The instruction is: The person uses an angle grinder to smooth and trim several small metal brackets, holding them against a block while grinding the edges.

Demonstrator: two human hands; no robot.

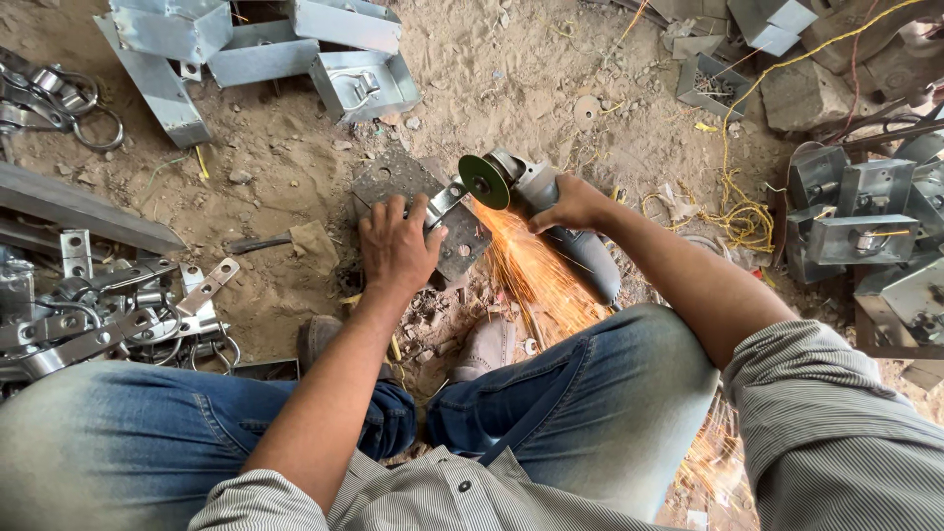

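- A flat, narrow metal strip lies on a dull grey steel plate set on sandy ground, centre of the scene.
- The left hand presses down on the strip, fingers clamped around it, arm reaching far.
- The right hand grips the grey body of an angle grinder, fingers clenched around it.
- The green disc touches the strip; orange sparks spray near.
- Shiny metal brackets heap at left.
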